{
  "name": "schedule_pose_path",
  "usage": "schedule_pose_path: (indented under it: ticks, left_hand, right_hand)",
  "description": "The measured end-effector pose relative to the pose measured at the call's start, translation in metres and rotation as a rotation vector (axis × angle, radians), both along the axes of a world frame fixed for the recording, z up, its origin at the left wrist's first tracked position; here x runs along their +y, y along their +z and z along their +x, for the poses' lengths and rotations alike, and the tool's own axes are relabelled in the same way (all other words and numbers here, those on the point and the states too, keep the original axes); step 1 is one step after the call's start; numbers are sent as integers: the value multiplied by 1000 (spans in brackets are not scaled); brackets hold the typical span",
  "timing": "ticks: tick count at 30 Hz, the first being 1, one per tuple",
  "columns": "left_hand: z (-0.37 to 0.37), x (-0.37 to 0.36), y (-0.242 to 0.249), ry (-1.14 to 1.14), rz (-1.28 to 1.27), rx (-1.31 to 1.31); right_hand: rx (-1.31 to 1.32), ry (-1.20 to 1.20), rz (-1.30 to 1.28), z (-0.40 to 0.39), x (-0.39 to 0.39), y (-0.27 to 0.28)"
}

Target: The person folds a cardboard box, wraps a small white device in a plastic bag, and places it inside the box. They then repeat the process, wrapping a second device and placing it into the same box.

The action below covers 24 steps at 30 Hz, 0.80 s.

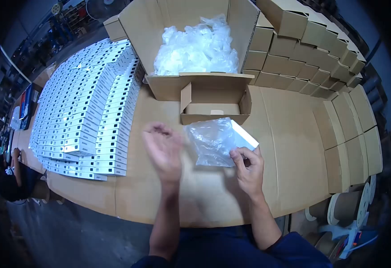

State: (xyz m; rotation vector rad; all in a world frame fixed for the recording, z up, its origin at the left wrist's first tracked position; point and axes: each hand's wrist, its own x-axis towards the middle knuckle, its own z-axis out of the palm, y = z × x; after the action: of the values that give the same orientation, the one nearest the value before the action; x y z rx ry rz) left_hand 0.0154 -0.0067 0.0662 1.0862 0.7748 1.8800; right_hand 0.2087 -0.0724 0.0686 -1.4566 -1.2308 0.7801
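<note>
My right hand (249, 167) is closed, thumb against fingers, on a white box (245, 135) and the clear plastic bag (211, 140) around part of it. One end of the white box sticks out of the bag on the right. The bag spreads to the left, crumpled and thin. My left hand (163, 147) is apart from the bag, raised to its left, palm turned up and blurred by motion. Its fingers look loosely open, and nothing shows in them. Just beyond the bag stands an open brown cardboard box (215, 118), with nothing visible inside.
Stacked white boxes (84, 116) fill the left side of the cardboard-covered table (289, 178). At the back, a large carton (142, 40) holds a heap of clear plastic bags (195, 49). Brown boxes (289, 56) are stacked at the back right, more (347, 143) along the right edge.
</note>
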Motion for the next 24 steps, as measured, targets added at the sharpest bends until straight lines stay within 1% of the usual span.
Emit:
schedule_pose_path:
  ticks: [1,3,4,6,9,11,12,16,18,19,20,21,23,24]
  left_hand:
    - [10,-11,-1,-85,-97,16]
    - [31,-31,-2,-246,-303,52]
    - [28,-31,-3,-330,-337,30]
    - [20,-27,-7,-502,-393,-25]
    - [4,-30,-18,-465,-436,-40]
    - [3,-33,-18,-416,-345,-179]
    - [4,-33,-15,-395,-296,-249]
    - [5,-27,0,-446,-324,91]
    - [4,-22,0,-494,-351,280]
    - [5,-22,-2,-477,-352,262]
    - [6,-23,-6,-461,-357,245]
    - [6,-24,-8,-446,-362,230]
    - [-2,-26,-1,-398,-355,366]
    - [-6,-28,2,-379,-356,433]
  right_hand:
    - [16,-23,78,-2,2,-2]
    - [47,-14,103,-8,3,-2]
    - [58,-9,117,-9,3,-2]
    - [46,-74,129,-6,6,-8]
    - [84,-157,143,-9,4,-17]
    - [161,-187,160,-13,2,-17]
    - [59,-192,153,-14,0,-18]
    - [53,-129,259,-23,-2,-21]
    - [124,-85,195,-24,-5,-24]
    - [158,-59,165,-25,-6,-24]
    - [173,-49,42,-20,-8,-23]
    - [231,-64,90,-15,-6,-20]
    - [344,-103,190,-2,6,-8]
    - [222,-88,267,11,12,2]
